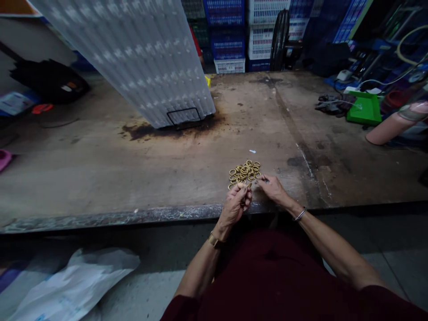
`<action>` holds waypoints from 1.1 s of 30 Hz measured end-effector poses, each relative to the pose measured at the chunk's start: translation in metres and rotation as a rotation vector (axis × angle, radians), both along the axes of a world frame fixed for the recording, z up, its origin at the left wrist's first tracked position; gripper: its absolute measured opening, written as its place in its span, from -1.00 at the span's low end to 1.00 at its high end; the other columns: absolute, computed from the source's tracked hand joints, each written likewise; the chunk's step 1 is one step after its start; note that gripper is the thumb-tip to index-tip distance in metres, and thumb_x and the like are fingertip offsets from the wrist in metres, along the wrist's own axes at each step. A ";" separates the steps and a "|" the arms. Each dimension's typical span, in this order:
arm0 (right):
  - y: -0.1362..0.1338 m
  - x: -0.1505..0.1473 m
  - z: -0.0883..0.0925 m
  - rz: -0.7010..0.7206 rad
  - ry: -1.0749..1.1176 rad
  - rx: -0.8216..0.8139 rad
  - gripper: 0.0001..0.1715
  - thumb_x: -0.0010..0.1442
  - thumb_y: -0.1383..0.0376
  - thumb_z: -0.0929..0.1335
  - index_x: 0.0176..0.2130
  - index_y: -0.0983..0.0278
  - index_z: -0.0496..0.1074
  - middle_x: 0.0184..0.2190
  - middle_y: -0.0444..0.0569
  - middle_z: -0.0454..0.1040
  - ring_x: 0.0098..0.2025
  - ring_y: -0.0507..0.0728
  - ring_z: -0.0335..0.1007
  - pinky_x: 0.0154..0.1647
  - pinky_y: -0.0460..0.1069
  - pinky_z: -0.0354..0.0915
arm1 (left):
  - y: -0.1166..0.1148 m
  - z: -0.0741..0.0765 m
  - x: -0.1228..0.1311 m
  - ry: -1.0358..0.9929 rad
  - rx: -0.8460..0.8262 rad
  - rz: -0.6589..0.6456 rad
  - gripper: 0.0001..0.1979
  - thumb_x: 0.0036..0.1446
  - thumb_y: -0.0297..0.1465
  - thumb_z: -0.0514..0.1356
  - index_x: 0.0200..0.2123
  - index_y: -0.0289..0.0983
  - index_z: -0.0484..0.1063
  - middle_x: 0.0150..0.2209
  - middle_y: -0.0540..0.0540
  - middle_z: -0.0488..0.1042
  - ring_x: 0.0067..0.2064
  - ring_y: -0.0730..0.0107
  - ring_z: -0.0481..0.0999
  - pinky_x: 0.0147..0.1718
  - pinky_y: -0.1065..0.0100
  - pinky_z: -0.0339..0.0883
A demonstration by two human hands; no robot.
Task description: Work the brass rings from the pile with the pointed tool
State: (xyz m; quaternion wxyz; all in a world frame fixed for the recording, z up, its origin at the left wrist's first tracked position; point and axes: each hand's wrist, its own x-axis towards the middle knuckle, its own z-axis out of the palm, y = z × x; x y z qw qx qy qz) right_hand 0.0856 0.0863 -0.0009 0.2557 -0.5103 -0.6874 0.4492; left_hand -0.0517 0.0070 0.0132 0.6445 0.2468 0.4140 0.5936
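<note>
Several brass-coloured rings (245, 170) lie in a loose pile on the brown wooden table (200, 169), near its front edge. Just in front of the pile, my left hand (238, 200) is closed in a pinch on a small brass-coloured ring seen nearly edge-on. My right hand (272, 189) is at the pile's right side, thumb and fingers pressed together around a small dark thing too tiny to make out. The two hands are apart, with a small gap between them.
Behind the pile, a tall stack of translucent ribbed sheets (143, 58) stands in a black wire holder (184, 119). At the right are a green tray (364, 108) and a pink bottle (394, 127). Crates (229, 47) and a black fan (280, 40) stand beyond the table.
</note>
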 end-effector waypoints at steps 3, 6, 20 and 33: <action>-0.010 -0.007 0.006 0.084 0.220 -0.293 -0.61 0.05 -0.02 0.26 -0.49 0.25 0.25 -0.64 -0.25 0.17 -0.63 -0.06 -0.03 -0.62 -0.12 -0.05 | 0.002 -0.003 -0.001 -0.054 -0.005 -0.002 -0.58 -0.15 -0.14 0.37 -0.42 -0.28 0.27 -0.57 0.09 0.36 -0.66 0.66 0.22 -0.74 0.59 -0.01; -0.018 -0.012 0.006 0.151 0.327 -0.453 -0.54 -0.01 -0.09 0.30 -0.49 0.25 0.24 -0.63 -0.24 0.21 -0.66 -0.09 -0.04 -0.67 -0.13 -0.10 | 0.002 -0.005 -0.001 -0.074 -0.006 -0.015 -0.58 -0.15 -0.16 0.38 -0.41 -0.29 0.28 -0.57 0.09 0.37 -0.65 0.66 0.23 -0.73 0.59 0.00; -0.011 -0.011 0.007 0.132 0.162 0.131 -0.75 0.06 0.14 0.23 -0.50 0.26 0.26 -0.57 -0.19 0.20 -0.48 -0.01 0.11 -0.42 -0.10 0.09 | 0.006 -0.021 -0.003 -0.122 -0.140 0.085 -0.52 -0.25 -0.19 0.42 -0.46 -0.28 0.20 -0.54 0.06 0.38 -0.63 0.67 0.24 -0.71 0.61 -0.02; -0.014 -0.010 0.010 0.176 0.120 0.152 -0.77 0.10 0.16 0.22 -0.49 0.25 0.24 -0.57 -0.20 0.22 -0.49 -0.02 0.12 -0.42 -0.11 0.10 | 0.006 -0.021 -0.004 -0.094 -0.135 0.058 -0.54 -0.25 -0.22 0.42 -0.36 -0.28 0.27 -0.58 0.13 0.31 -0.64 0.68 0.23 -0.71 0.61 -0.03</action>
